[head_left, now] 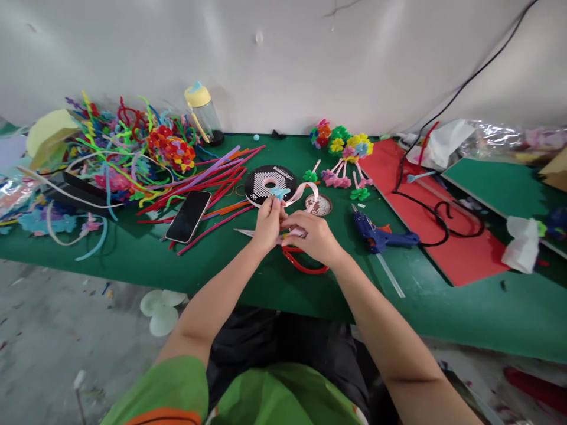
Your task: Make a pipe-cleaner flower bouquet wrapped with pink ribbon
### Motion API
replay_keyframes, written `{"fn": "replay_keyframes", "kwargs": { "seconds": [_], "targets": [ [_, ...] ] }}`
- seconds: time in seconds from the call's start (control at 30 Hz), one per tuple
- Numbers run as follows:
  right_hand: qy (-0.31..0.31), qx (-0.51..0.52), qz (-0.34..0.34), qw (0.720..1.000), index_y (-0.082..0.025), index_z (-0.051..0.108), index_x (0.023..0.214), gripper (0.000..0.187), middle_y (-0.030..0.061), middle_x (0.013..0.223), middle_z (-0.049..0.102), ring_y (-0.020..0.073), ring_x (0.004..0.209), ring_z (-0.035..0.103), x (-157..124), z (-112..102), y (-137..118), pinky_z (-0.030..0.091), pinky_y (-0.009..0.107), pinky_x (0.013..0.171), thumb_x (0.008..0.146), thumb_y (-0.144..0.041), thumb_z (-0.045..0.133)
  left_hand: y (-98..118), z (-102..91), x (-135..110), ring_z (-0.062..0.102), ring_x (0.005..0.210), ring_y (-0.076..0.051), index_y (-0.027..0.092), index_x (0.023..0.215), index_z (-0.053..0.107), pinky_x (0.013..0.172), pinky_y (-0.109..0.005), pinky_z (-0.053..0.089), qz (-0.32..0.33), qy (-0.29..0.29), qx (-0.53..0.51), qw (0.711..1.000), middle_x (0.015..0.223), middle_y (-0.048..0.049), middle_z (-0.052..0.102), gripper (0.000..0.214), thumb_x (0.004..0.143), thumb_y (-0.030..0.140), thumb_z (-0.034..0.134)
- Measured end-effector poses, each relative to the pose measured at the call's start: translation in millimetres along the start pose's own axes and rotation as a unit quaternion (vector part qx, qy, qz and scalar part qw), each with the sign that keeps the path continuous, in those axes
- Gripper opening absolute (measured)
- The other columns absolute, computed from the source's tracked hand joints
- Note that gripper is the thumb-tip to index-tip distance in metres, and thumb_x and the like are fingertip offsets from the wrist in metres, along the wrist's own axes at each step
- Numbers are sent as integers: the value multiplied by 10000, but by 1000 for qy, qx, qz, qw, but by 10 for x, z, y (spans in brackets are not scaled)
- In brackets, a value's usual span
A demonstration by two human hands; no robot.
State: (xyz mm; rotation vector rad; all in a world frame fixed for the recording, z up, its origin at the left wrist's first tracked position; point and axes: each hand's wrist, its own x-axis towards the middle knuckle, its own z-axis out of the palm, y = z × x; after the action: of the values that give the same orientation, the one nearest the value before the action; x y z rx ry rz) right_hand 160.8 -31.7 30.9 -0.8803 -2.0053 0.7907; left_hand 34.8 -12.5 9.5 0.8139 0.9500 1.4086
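Observation:
A small light-blue fuzzy flower (280,192) sticks up from the pinched fingers of my left hand (268,224). My right hand (316,235) meets it, its fingers closed on a pale pink ribbon (313,188) that loops up above the knuckles. Behind both hands lies a black ribbon spool (253,180) with white print. Under them rests a pair of scissors with red handles (305,268), the blades pointing left and partly covered. A small round dotted lid or dish (322,206) sits just beyond my right hand. The flower's stem is hidden by my fingers.
Left of my hands lie a phone (189,216), red and purple pipe cleaners (221,172) and a tangled colourful heap (128,147). A bottle (206,115) stands behind. To the right are fuzzy flowers (341,177), a blue glue gun (381,235), its black cord (436,242) and red sheets (452,248).

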Motion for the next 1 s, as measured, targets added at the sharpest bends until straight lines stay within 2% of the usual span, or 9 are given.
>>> {"fn": "replay_keyframes", "kwargs": {
  "seconds": [0.07, 0.17, 0.27, 0.33, 0.4, 0.5, 0.6, 0.8, 1.0],
  "targets": [
    [-22, -15, -12, 1000, -172, 651, 863, 161, 38, 805, 638, 142, 687, 601, -12, 19, 18, 504, 278, 654, 711, -176, 704, 15, 14, -5, 265, 383, -26, 176, 733, 466, 372, -158, 219, 1, 4, -9, 1000, 481, 101, 264, 327, 812, 479, 558],
    [-74, -63, -35, 995, -178, 654, 769, 34, 34, 763, 641, 138, 676, 590, -20, 31, 62, 485, 265, 649, 769, -150, 635, 61, 35, -20, 235, 372, -22, 175, 720, 453, 366, -158, 176, -8, 0, -21, 1000, 474, 105, 255, 333, 812, 477, 557],
    [-92, -139, -37, 985, -174, 626, 705, 164, 42, 743, 645, 149, 697, 585, -13, 23, 100, 463, 278, 670, 816, -99, 530, 97, 35, -25, 219, 362, -23, 180, 726, 450, 357, -160, 148, -13, -5, -25, 1000, 474, 107, 240, 332, 813, 483, 554],
    [-71, -156, 5, 985, -164, 598, 718, 163, 35, 682, 626, 139, 630, 564, -8, 6, 108, 440, 266, 609, 823, -94, 495, 103, 24, -17, 213, 359, -23, 181, 729, 454, 353, -160, 144, -15, -11, -22, 1000, 475, 107, 233, 328, 815, 483, 551],
    [-28, -123, 60, 990, -165, 575, 744, 139, 16, 633, 607, 116, 548, 534, -6, -19, 99, 415, 245, 545, 828, -110, 479, 98, 12, -4, 216, 365, -22, 178, 730, 460, 356, -158, 152, -16, -12, -20, 1000, 479, 106, 228, 323, 816, 475, 553],
    [51, 4, 121, 991, -176, 567, 894, 122, -3, 676, 624, 89, 490, 533, -4, -65, 69, 433, 236, 525, 828, -135, 474, 77, 1, 11, 227, 373, -19, 172, 726, 467, 356, -154, 159, -21, -7, -22, 1000, 489, 102, 248, 328, 810, 476, 561],
    [90, 103, 139, 981, -188, 582, 994, 201, -2, 705, 626, 108, 571, 596, 7, -107, 50, 481, 258, 589, 819, -161, 486, 52, -6, 7, 216, 371, -15, 175, 714, 449, 355, -152, 143, -35, -24, -21, 999, 495, 100, 259, 338, 808, 481, 557],
    [129, 118, 157, 972, -184, 628, 803, 92, 7, 692, 600, 123, 635, 562, 31, -122, 67, 461, 266, 595, 787, -251, 567, 13, -10, -35, 231, 383, -21, 193, 733, 399, 367, -149, 146, -43, -66, -4, 997, 514, 98, 266, 296, 821, 432, 550],
    [133, 78, 196, 968, -176, 617, 687, 229, -29, 576, 504, 84, 519, 425, 35, -113, 35, 374, 233, 482, 747, -396, 645, -12, 2, -59, 258, 382, -28, 208, 752, 359, 386, -152, 151, -46, -66, 17, 997, 503, 98, 278, 209, 841, 301, 524]
  ]
}}
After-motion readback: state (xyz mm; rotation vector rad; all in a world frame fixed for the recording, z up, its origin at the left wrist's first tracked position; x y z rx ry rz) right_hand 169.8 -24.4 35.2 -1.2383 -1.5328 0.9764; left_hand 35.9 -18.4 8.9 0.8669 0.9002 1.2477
